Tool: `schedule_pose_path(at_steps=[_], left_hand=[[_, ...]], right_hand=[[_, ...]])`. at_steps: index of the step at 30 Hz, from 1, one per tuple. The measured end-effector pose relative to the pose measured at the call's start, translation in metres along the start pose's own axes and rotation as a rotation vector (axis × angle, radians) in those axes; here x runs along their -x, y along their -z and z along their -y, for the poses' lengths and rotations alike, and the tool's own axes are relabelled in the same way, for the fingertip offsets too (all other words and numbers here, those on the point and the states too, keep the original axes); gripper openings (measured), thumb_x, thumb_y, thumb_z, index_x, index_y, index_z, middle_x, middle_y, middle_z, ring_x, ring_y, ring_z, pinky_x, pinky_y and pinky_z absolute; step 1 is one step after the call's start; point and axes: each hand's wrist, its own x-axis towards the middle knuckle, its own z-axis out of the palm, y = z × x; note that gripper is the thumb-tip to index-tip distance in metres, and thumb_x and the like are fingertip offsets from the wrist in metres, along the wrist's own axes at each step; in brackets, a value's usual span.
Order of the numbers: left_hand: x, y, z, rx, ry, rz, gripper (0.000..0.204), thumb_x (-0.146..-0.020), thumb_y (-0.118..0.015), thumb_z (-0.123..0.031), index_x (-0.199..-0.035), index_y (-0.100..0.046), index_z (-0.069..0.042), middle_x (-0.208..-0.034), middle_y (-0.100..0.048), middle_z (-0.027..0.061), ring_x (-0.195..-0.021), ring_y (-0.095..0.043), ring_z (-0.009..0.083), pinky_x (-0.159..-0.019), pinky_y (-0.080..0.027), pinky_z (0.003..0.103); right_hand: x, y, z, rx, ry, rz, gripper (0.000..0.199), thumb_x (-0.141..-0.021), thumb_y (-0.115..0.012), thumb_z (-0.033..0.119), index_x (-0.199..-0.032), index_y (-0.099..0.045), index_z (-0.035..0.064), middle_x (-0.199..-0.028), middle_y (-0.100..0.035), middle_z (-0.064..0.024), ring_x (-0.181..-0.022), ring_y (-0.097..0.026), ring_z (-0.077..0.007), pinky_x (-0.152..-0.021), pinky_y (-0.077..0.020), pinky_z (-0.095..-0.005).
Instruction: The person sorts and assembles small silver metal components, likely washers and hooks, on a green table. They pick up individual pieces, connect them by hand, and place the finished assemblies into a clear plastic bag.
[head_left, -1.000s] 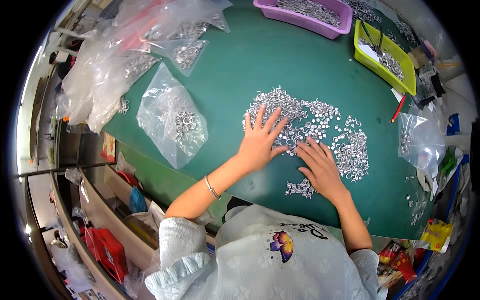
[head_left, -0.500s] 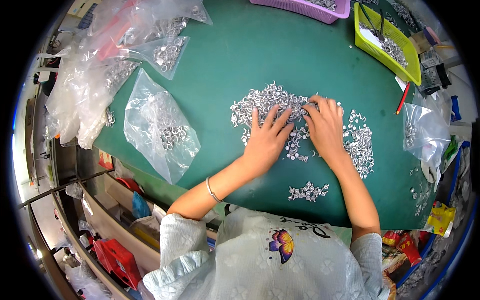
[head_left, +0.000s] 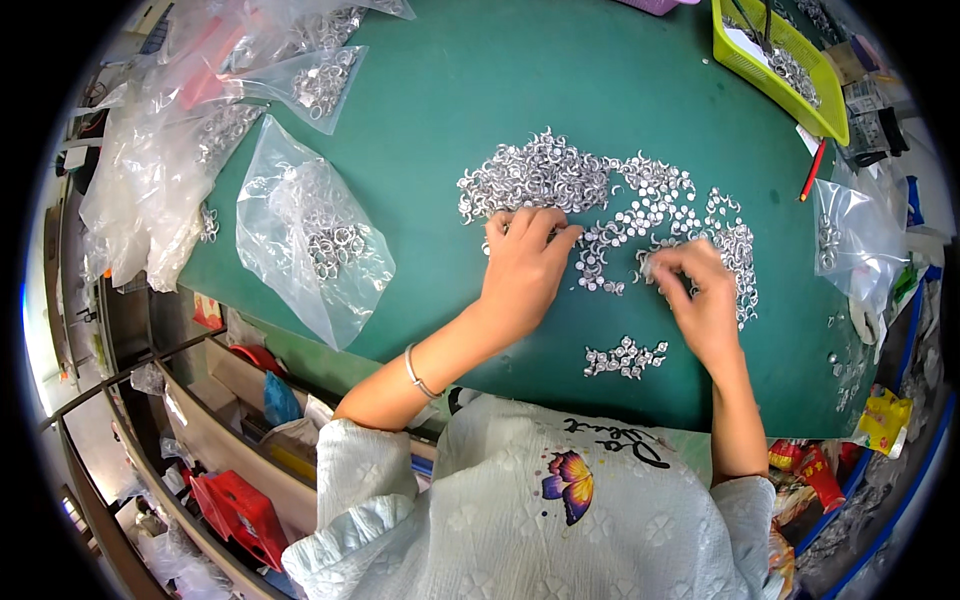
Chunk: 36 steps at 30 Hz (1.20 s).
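A heap of small silvery curved metal pieces (head_left: 550,170) lies on the green table, looking like open rings with round tops. At its near edge is my left hand (head_left: 522,265), fingers curled down, their tips out of sight. My right hand (head_left: 705,290) is bent with thumb and forefinger together over loose pieces to the right; its fingertips are slightly blurred, and what they hold cannot be made out. Between the hands, scattered pieces (head_left: 600,255) show flat, pale round tops. A small separate cluster of silvery pieces (head_left: 627,358) sits closer to me.
A clear plastic bag of rings (head_left: 335,250) lies at left, with more filled bags (head_left: 150,190) beyond it. At the far right stand a yellow-green basket (head_left: 825,95) with tools in it, a red pen (head_left: 812,170) and another clear bag (head_left: 855,235). Open drawers (head_left: 250,410) are at lower left.
My right hand has moved right and toward me, off the heap, its fingers drawing together. My left hand has pulled back to the heap's near edge and curled its fingers. The view has shifted slightly.
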Motion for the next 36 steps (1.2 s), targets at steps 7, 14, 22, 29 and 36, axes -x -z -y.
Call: schedule_pose_path(at_steps=[7,14,22,29,36], left_hand=[[-0.006,-0.01,-0.003,-0.018,0.025,0.031,0.022,-0.078,-0.069,-0.005,-0.099,-0.067,-0.006,-0.095,-0.056,0.0032,-0.087,-0.052,0.022,-0.077,-0.033,0.038],[-0.008,-0.016,-0.004,0.029,-0.02,0.068,0.028,-0.079,-0.066,-0.003,-0.107,-0.064,-0.007,-0.097,-0.058,0.0043,-0.089,-0.053,0.0226,-0.077,-0.034,0.038],[-0.009,-0.016,-0.011,0.086,0.055,0.094,0.04,-0.08,-0.064,-0.001,-0.119,-0.057,-0.007,-0.095,-0.057,0.0059,-0.089,-0.054,0.0233,-0.078,-0.034,0.038],[-0.013,-0.012,-0.015,0.121,0.042,0.116,0.043,-0.079,-0.064,0.0,-0.12,-0.055,-0.006,-0.096,-0.057,0.0063,-0.09,-0.054,0.0241,-0.077,-0.036,0.038],[-0.011,-0.012,-0.017,0.113,0.054,0.118,0.046,-0.077,-0.066,0.0,-0.121,-0.055,-0.006,-0.095,-0.056,0.0067,-0.09,-0.054,0.0243,-0.077,-0.036,0.038]], right_hand=[[0.03,-0.004,0.005,-0.008,-0.089,0.081,0.007,-0.078,-0.069,0.0,-0.084,-0.065,0.0027,-0.081,-0.063,-0.007,-0.076,-0.054,-0.0241,-0.073,-0.0401,-0.0338],[0.013,-0.008,-0.002,-0.106,-0.195,-0.15,0.023,-0.079,-0.065,-0.009,-0.1,-0.064,-0.0006,-0.079,-0.062,-0.0086,-0.071,-0.057,-0.019,-0.067,-0.0473,-0.0303],[0.024,0.008,-0.003,-0.145,-0.24,0.109,0.014,-0.078,-0.067,-0.005,-0.091,-0.067,-0.0004,-0.082,-0.064,-0.0105,-0.076,-0.06,-0.0231,-0.071,-0.048,-0.0326],[-0.004,-0.016,-0.014,0.258,0.027,-0.134,0.018,-0.078,-0.07,0.005,-0.094,-0.064,0.0001,-0.095,-0.057,-0.0108,-0.09,-0.053,-0.0286,-0.078,-0.0415,-0.0387],[-0.014,-0.024,-0.006,0.336,0.06,-0.082,0.02,-0.075,-0.072,0.005,-0.09,-0.061,0.0031,-0.09,-0.057,-0.0072,-0.087,-0.052,-0.0256,-0.075,-0.0358,-0.0383]])
